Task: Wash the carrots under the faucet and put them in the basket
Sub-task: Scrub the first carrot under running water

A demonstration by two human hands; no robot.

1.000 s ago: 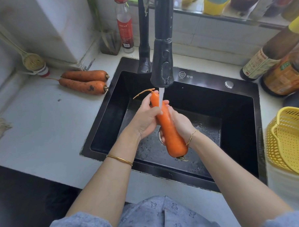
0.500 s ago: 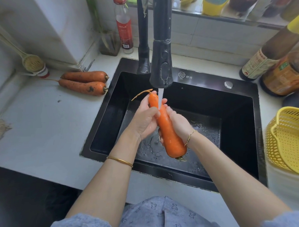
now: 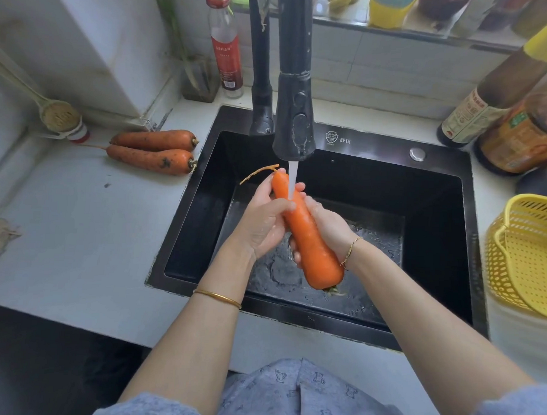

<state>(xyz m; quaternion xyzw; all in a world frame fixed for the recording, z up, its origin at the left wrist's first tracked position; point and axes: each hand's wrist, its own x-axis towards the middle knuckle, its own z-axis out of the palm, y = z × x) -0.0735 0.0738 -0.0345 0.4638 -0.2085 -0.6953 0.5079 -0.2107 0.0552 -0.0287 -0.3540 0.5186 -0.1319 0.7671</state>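
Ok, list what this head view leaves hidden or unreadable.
Head view:
- Yellow basket: cut off by the right edge.
- Right hand: fingers mostly behind the carrot.
- Drain of the sink: under the carrot and left hand.
- Yellow-capped bottle: label too blurred to read.
- Faucet: top cut off by the upper edge.
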